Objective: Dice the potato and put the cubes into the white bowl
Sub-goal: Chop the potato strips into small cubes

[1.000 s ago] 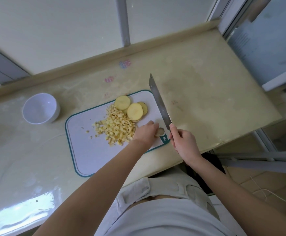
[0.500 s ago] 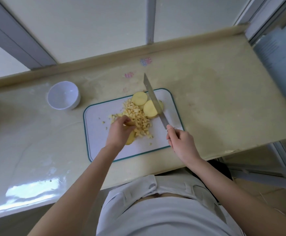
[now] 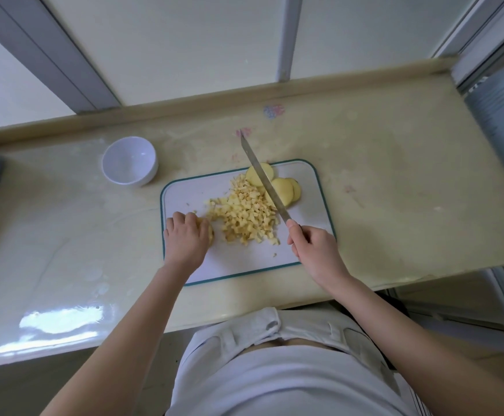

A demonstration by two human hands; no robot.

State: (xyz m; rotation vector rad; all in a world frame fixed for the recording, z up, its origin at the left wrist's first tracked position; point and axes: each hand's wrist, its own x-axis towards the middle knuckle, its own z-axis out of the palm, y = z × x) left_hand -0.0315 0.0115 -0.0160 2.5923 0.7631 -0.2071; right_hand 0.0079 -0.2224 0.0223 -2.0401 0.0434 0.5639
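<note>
Left hand, curled round a pale yellow potato chunk, has slid left of the diced yellow potato heap, right hand gripping the long steel knife, so more dicing looks due.

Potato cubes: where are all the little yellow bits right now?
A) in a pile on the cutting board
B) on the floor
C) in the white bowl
A: the potato cubes lie heaped on the cutting board, and the white bowl, off to the board's left, holds none.
</note>
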